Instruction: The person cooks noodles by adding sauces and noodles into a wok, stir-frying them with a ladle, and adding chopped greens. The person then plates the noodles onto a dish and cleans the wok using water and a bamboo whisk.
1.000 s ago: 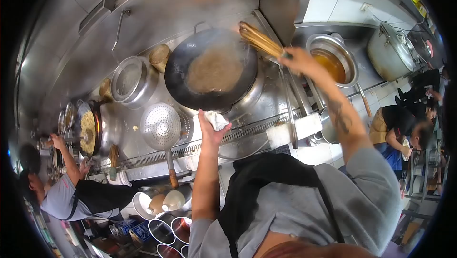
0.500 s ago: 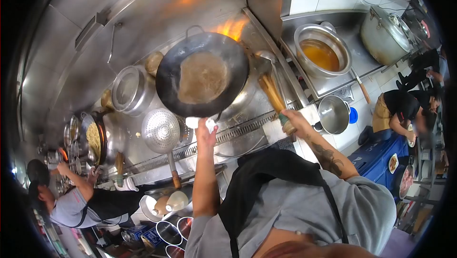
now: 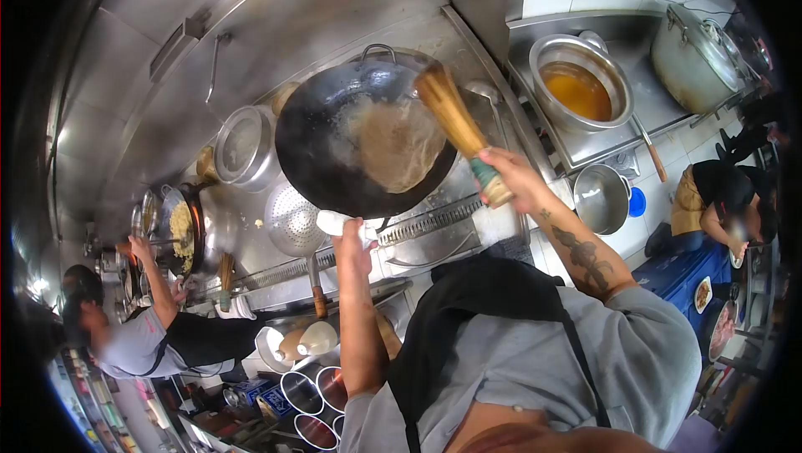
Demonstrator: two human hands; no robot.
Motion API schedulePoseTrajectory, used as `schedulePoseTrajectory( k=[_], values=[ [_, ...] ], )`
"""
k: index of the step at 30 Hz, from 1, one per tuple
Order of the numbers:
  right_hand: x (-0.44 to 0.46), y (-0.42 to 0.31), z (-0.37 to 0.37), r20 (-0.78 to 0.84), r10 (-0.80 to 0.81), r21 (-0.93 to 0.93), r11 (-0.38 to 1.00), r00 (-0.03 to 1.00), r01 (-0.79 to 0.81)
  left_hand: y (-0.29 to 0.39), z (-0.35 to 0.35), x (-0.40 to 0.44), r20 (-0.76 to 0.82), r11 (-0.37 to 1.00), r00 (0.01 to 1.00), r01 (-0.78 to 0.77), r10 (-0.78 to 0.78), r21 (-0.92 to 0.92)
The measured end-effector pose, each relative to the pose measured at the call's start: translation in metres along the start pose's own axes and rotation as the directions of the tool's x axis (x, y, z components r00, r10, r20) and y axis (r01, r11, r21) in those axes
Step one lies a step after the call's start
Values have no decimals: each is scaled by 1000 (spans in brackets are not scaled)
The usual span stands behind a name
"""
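A black wok (image 3: 311, 148) is tilted over the stove, with cloudy brown liquid (image 3: 399, 152) pooled toward its right side and a little steam above. My left hand (image 3: 354, 244) is closed at the wok's near rim, gripping it through a folded white cloth (image 3: 334, 222); the part beneath the cloth is hidden. My right hand (image 3: 516, 176) is wrapped around the green-bound end of a bamboo wok brush (image 3: 458, 115). The brush slants up and left, its dark bristle end above the wok's right rim.
A perforated strainer (image 3: 292, 217) and a steel pot (image 3: 242, 152) sit left of the wok. At right stand a pot of amber liquid (image 3: 576, 90), a large lidded pot (image 3: 689, 69) and a deep steel pot (image 3: 600, 201). A co-worker (image 3: 138, 328) cooks at left; another person (image 3: 710, 198) bends at right.
My right hand has lifted the brush from beside the stove to over the wok's right side. The wok has tipped and its liquid has run rightward. The flame behind it no longer shows.
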State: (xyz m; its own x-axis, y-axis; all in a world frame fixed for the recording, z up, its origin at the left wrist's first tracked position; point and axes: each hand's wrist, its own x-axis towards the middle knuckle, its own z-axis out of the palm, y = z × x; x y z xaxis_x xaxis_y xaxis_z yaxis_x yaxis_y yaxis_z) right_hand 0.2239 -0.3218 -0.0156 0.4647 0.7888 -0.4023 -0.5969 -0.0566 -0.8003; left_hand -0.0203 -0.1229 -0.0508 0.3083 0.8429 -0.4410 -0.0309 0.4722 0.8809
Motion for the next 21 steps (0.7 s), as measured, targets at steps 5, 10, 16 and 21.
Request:
schedulePoseTrajectory(
  k=[5, 10, 16, 21],
  values=[
    [18, 21, 24, 171, 51, -99, 994, 984, -34, 7, 11, -3, 8, 994, 996, -84, 83, 68],
    [33, 42, 36, 274, -24, -307, 945, 961, 111, 25, 36, -14, -48, 973, 986, -150, 161, 178],
    [60, 47, 57, 394, -39, -346, 919, 918, 187, 43, 58, -18, -29, 940, 965, -246, 260, 236],
    [91, 24, 87, 386, -62, -404, 886, 921, 228, 59, 78, -25, -2, 896, 933, -344, 359, 280]
  ],
)
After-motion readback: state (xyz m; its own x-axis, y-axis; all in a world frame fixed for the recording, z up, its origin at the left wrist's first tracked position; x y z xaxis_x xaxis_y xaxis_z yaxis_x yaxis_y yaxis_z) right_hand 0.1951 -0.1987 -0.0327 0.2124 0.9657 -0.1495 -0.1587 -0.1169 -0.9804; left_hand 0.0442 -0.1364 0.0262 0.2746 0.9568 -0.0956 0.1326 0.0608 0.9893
